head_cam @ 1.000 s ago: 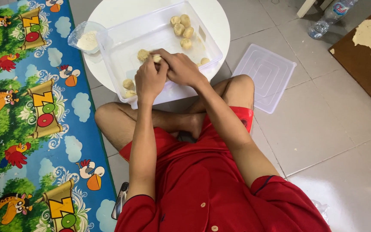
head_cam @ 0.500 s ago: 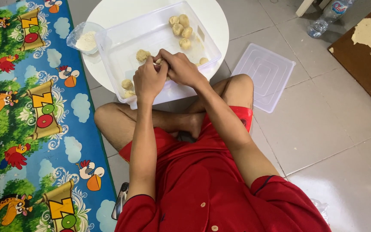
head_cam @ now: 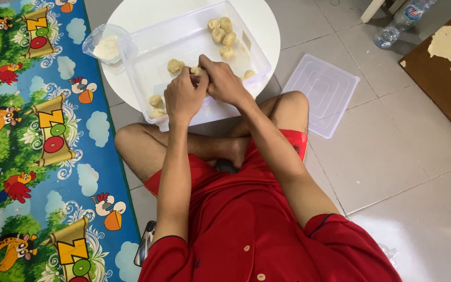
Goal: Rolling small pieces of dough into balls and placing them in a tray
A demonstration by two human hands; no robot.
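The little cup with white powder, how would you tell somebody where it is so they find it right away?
Find the round white table at the top of the picture, with the big clear tray of dough balls on it. The cup sits at the table's left edge, just beside the tray's left corner, next to the colourful play mat. It alone is small, round and holds white powder.

The person wears a red short-sleeved buttoned shirt and red shorts, hands [head_cam: 204,89] bare.

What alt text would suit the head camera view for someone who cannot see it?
Seen from above, a seated person's left hand and right hand pinch a dough ball over a clear plastic tray of similar balls on a round white table. A tray lid lies on the tiled floor.
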